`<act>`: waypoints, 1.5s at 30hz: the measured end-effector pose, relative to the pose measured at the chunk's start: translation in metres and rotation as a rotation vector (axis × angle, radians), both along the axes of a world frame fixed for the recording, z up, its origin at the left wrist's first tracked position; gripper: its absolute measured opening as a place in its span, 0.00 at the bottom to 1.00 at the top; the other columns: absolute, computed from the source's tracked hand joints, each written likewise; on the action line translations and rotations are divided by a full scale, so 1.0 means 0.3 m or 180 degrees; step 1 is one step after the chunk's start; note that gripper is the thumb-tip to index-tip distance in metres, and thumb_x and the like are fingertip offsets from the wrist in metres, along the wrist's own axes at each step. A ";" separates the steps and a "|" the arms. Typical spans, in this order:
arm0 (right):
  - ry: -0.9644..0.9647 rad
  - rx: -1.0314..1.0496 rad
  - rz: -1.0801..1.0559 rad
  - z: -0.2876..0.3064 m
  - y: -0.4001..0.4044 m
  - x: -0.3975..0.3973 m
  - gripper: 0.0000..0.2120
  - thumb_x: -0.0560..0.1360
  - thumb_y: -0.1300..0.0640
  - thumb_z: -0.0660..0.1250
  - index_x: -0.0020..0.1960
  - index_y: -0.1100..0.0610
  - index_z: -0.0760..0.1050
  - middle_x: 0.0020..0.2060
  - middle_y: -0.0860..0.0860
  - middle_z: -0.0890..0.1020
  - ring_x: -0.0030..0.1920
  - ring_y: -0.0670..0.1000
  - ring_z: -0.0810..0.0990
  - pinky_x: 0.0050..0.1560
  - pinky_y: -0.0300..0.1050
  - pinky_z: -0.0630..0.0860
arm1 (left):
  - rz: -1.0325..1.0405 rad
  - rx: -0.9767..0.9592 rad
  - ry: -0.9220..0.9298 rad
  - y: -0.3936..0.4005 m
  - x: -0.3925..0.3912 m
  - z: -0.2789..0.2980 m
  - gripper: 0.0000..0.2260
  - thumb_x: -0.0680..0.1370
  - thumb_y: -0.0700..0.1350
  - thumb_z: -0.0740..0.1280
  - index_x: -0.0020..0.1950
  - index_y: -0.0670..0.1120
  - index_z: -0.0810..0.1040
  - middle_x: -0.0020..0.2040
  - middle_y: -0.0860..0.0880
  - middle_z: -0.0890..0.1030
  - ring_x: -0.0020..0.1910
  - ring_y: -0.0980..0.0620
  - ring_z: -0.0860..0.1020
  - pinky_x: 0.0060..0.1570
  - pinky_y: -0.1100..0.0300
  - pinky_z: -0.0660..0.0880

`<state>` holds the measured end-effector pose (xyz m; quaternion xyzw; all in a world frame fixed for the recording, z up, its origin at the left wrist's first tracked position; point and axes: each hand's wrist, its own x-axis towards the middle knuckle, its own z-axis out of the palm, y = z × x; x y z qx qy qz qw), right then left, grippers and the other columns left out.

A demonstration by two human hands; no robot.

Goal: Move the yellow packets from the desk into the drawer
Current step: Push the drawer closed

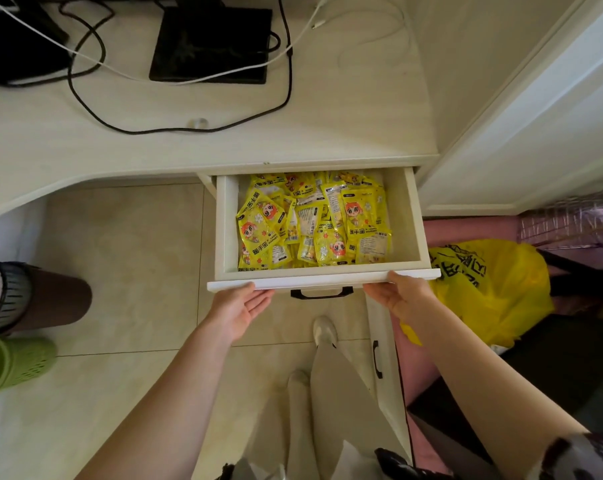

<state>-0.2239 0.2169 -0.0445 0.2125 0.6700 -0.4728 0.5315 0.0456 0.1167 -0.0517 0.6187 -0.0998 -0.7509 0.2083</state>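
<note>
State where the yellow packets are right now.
In the head view, the yellow packets fill the open drawer below the desk's right end, beyond both hands.

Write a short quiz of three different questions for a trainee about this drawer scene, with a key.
1. True or false: yellow packets lie on the desk.
2. Where do the two hands touch the drawer? A) the black handle B) the front panel at both sides of the handle C) the back wall
3. Fill in: the drawer is ____ (open/closed).

Key: 1 false, all visible packets are in the drawer. 2 B, left hand and right hand at the front panel. 3 open.
</note>
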 end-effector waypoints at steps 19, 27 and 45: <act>-0.0005 -0.0131 0.0296 0.020 -0.411 -0.195 0.08 0.80 0.66 0.58 0.59 0.64 0.64 0.50 0.66 0.80 0.40 0.59 0.82 0.36 0.54 0.83 | 0.0096 -0.0373 -0.0344 -0.395 -0.221 0.003 0.12 0.81 0.38 0.60 0.62 0.34 0.71 0.52 0.37 0.81 0.47 0.44 0.82 0.47 0.54 0.81; -0.0039 -0.0317 0.0373 0.012 -0.553 -0.256 0.04 0.80 0.70 0.56 0.50 0.66 0.69 0.42 0.61 0.78 0.41 0.57 0.81 0.53 0.57 0.78 | 0.0047 -0.0444 -0.0380 -0.542 -0.286 -0.005 0.12 0.81 0.37 0.60 0.62 0.32 0.71 0.58 0.35 0.78 0.54 0.41 0.80 0.50 0.55 0.79; 0.0201 -0.0232 0.0724 -0.021 -0.602 -0.283 0.27 0.78 0.71 0.59 0.75 0.62 0.58 0.59 0.60 0.77 0.57 0.58 0.79 0.59 0.52 0.76 | -0.0471 -0.0500 -0.0684 -0.609 -0.272 -0.018 0.34 0.76 0.36 0.68 0.77 0.45 0.54 0.63 0.42 0.78 0.55 0.44 0.81 0.51 0.53 0.78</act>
